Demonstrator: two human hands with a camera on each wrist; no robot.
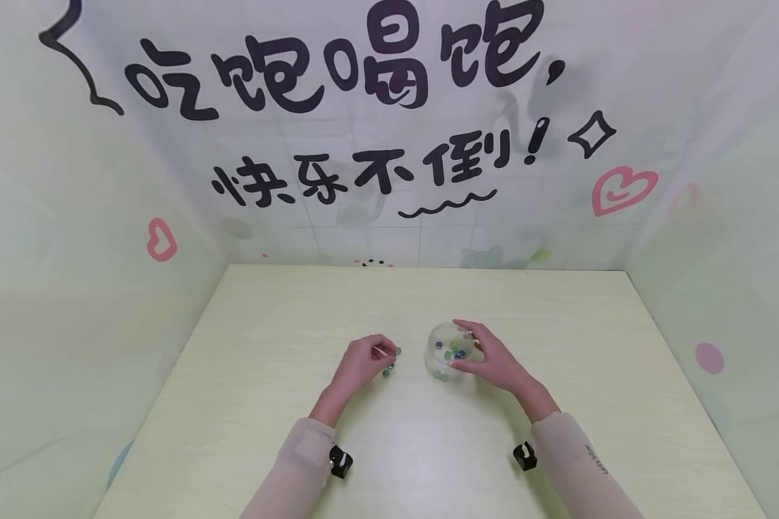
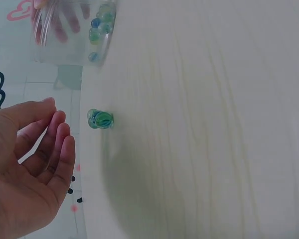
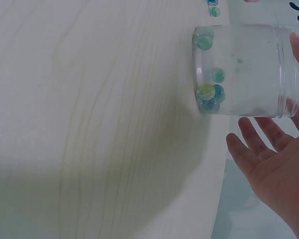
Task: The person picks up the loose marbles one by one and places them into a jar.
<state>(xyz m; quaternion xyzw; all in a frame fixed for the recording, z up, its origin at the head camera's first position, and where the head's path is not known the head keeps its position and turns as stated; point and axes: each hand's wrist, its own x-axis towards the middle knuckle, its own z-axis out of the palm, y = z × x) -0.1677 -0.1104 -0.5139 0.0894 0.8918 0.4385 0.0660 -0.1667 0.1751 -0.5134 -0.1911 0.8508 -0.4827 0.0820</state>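
Observation:
A clear jar (image 1: 436, 364) stands upright on the table with several green, blue and yellow glass marbles (image 3: 207, 92) at its bottom. My right hand (image 1: 496, 362) holds the jar near its rim, thumb on the near side and a finger on the far side; the other fingers spread beside the wall. To the left of the jar, a few green-blue marbles (image 2: 100, 119) lie close together on the table. My left hand (image 1: 361, 362) hovers by these marbles with loosely bent fingers, thumb tip close to the index fingertip. Nothing shows between them.
The pale wood-grain table (image 1: 266, 317) carries the jar and loose marbles. Behind it hangs a white cloth (image 1: 376, 238) with black writing and pink hearts, and similar cloth closes off both sides. A black wrist strap piece (image 1: 340, 461) shows beneath the left sleeve.

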